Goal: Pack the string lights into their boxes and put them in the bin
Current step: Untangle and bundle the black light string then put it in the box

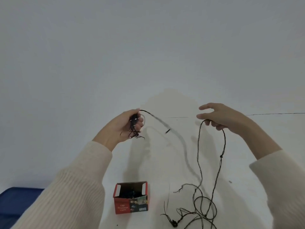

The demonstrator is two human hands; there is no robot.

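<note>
My left hand (125, 123) grips a small wound bundle of the dark string lights (135, 128), raised above the white table. From the bundle a blurred strand arcs right and down. My right hand (217, 116) is raised too; its thumb and forefinger are stretched out, and a loop of the wire (211, 146) hangs from its lower, curled fingers. The rest of the wire lies tangled (194, 212) on the table at the lower right. A small red box (131, 198) stands open-topped near the front, with dark lights inside it.
A dark blue bin or surface (18, 200) shows at the lower left beside the white table (247, 162). A plain white wall fills the upper part of the view.
</note>
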